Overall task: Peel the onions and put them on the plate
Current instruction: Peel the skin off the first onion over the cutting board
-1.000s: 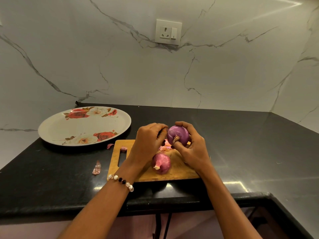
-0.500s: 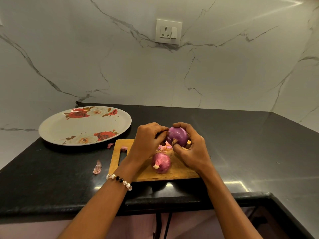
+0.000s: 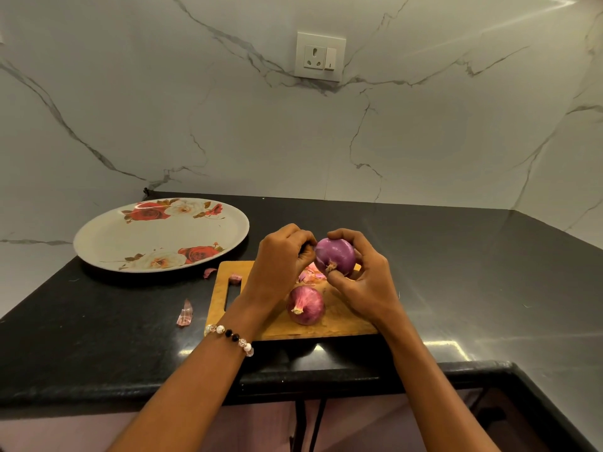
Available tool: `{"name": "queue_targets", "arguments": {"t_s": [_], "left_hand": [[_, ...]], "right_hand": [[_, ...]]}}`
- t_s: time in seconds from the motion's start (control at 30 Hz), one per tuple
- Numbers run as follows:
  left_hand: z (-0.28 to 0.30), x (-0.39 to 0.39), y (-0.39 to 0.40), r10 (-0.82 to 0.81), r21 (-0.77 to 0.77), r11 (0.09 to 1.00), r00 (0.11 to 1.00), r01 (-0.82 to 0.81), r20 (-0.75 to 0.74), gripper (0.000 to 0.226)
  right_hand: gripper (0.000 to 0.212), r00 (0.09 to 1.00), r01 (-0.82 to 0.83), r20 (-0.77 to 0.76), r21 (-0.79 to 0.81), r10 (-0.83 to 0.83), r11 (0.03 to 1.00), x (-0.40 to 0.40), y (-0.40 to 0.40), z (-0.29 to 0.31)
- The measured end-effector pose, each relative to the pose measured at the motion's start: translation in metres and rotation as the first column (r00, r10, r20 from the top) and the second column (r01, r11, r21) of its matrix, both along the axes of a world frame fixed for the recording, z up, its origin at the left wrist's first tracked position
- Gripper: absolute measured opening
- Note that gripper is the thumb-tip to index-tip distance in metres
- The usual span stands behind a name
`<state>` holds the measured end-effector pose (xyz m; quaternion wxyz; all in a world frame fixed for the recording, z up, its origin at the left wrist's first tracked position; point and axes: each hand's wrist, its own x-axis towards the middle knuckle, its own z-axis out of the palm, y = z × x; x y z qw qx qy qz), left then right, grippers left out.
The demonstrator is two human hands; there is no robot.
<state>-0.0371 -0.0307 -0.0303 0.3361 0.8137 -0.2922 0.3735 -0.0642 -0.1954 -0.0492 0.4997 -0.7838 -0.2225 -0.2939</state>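
Note:
My right hand (image 3: 362,282) grips a smooth purple onion (image 3: 336,260) above the far part of the wooden cutting board (image 3: 342,321), root end towards me. My left hand (image 3: 280,259) has its fingers curled against the onion's left side, pinching at its skin. A second onion (image 3: 305,305), still in pink papery skin, lies on the board below the hands. The white oval plate (image 3: 130,243) with red roses sits on the counter to the left, nothing on it.
Loose skin pieces lie on the board (image 3: 310,275), at its far left corner (image 3: 235,278), and on the black counter (image 3: 209,272) (image 3: 185,314). The marble wall with a socket (image 3: 320,57) stands behind. The counter edge runs just below the board.
The held onion has turned slightly in my right hand, and my left fingers have closed in on its left side. The other onion and plate have not moved.

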Motion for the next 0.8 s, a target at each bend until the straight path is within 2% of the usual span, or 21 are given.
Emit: {"name": "queue_targets", "arguments": {"t_s": [0.27, 0.4, 0.6, 0.7, 0.8], "left_hand": [[-0.0009, 0.0008, 0.0030, 0.039, -0.115, 0.993, 0.998, -0.034, 0.041, 0.009], [-0.0043, 0.0015, 0.0025, 0.013, -0.075, 0.997, 0.998, -0.009, 0.054, 0.013], [-0.0031, 0.0042, 0.0024, 0.154, -0.048, 0.988, 0.980, -0.149, 0.128, 0.018], [-0.0051, 0.0060, 0.0027, 0.164, -0.025, 0.986, 0.974, -0.162, 0.159, 0.011], [-0.0055, 0.0078, 0.0035, 0.152, -0.040, 0.988, 0.976, -0.148, 0.158, 0.015]], "right_hand": [[0.050, 0.997, 0.075, -0.029, 0.134, -0.072, 0.988, -0.0005, -0.0040, 0.0004], [0.051, 0.994, 0.108, -0.034, 0.134, -0.105, 0.985, 0.0014, -0.0043, -0.0012], [0.050, 0.992, 0.123, -0.039, 0.118, -0.119, 0.985, -0.0003, -0.0046, -0.0014], [0.048, 0.992, 0.121, -0.034, 0.115, -0.118, 0.986, -0.0016, -0.0043, -0.0011], [0.045, 0.991, 0.117, -0.075, 0.139, -0.108, 0.983, -0.0027, -0.0037, 0.0005]]}}
